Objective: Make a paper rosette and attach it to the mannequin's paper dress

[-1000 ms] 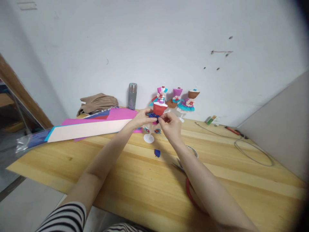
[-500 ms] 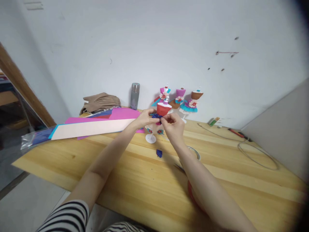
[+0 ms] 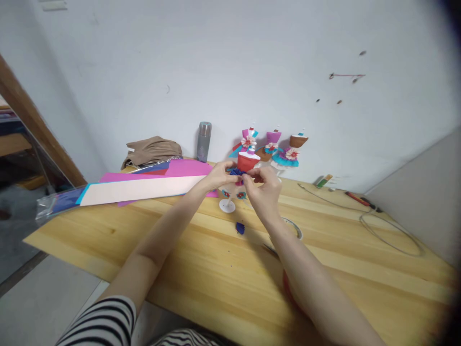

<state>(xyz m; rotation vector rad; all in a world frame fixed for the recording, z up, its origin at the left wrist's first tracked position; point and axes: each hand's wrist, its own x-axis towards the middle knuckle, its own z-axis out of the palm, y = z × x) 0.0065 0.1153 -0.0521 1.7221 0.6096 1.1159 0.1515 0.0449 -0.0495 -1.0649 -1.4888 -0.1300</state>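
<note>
A small dress form with a red bodice (image 3: 248,162) stands on a white round base (image 3: 227,206) between my hands. Pleated dark blue paper (image 3: 236,171) sits at its waist. My left hand (image 3: 219,176) pinches this paper from the left, thumb and fingers close together. From the right, my right hand (image 3: 265,186) has its thumb and forefinger closed on the paper's other side; its fingers partly cover the form. Red-centred flowers (image 3: 226,193) show below. On the table in front lies a small dark blue pleated piece (image 3: 240,228).
Several dressed forms (image 3: 285,158) stand behind, by the wall. Coloured sheets (image 3: 144,188), a brown cloth (image 3: 153,150) and a grey bottle (image 3: 204,142) are at left. Scissors (image 3: 270,248) and a tape roll (image 3: 294,226) lie partly under my right forearm. A cable (image 3: 392,235) lies at right.
The camera view has shifted a little, so everything sits slightly further right. Both hands stay at the form's waist, with only small finger movement.
</note>
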